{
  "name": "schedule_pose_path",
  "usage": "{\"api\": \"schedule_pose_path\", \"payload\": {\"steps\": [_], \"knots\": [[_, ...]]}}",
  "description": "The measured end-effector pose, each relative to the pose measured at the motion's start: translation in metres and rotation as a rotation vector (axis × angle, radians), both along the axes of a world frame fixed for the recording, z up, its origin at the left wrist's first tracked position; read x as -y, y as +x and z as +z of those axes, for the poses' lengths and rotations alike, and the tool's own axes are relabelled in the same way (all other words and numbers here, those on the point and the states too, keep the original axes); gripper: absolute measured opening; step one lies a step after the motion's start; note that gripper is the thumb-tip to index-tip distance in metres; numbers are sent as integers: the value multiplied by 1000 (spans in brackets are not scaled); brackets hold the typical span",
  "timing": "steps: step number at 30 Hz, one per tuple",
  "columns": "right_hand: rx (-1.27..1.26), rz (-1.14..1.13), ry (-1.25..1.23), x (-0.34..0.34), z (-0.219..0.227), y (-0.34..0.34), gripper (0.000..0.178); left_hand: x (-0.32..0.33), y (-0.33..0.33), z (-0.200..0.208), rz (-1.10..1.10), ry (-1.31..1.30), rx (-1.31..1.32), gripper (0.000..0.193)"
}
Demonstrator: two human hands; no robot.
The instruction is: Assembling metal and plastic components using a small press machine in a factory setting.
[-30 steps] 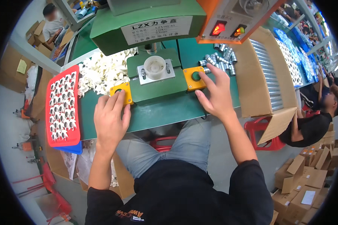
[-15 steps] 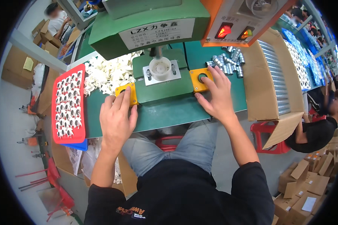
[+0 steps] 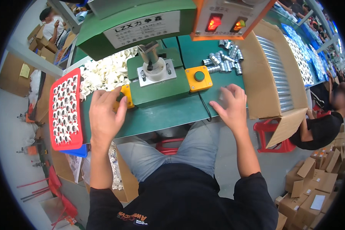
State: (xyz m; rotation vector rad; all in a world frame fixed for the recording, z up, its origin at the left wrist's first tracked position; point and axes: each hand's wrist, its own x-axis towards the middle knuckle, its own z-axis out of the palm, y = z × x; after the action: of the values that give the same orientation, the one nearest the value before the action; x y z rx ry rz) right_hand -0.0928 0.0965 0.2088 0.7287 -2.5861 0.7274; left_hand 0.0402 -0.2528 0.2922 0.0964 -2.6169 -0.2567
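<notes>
My left hand (image 3: 106,113) is open, thumb apart from the fingers, beside the left yellow button box (image 3: 127,97) and partly covering it. My right hand (image 3: 234,109) hangs open near the table's front edge, its fingers slightly blurred. It is apart from the right yellow button box (image 3: 199,78), whose dark green button shows. Between the boxes stands a green bench press (image 3: 163,94). Its metal ram (image 3: 151,53) is down in a round white fixture (image 3: 156,73), which is bolted to a metal plate. What lies inside the fixture is hidden.
White plastic parts (image 3: 107,71) are heaped left of the press, beside a red tray (image 3: 80,130) of white parts with dark centres. Metal sleeves (image 3: 228,57) lie right of it, near a cardboard box (image 3: 253,76) full of them. A cable (image 3: 205,105) hangs over the edge.
My right hand has lifted off its button and moved right and back. My left hand has shifted left, its fingers sliding off the left button. The press ram has come down into the white fixture.
</notes>
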Motion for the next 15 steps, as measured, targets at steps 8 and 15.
{"api": "schedule_pose_path", "payload": {"steps": [8,15], "knots": [[-21,-8,-21,-6,-9,-2,42,-1,-12,2,48,64,-6,25],[-33,61,-121,-6,-13,-17,40,70,-38,-5,105,151,24,38]]}}
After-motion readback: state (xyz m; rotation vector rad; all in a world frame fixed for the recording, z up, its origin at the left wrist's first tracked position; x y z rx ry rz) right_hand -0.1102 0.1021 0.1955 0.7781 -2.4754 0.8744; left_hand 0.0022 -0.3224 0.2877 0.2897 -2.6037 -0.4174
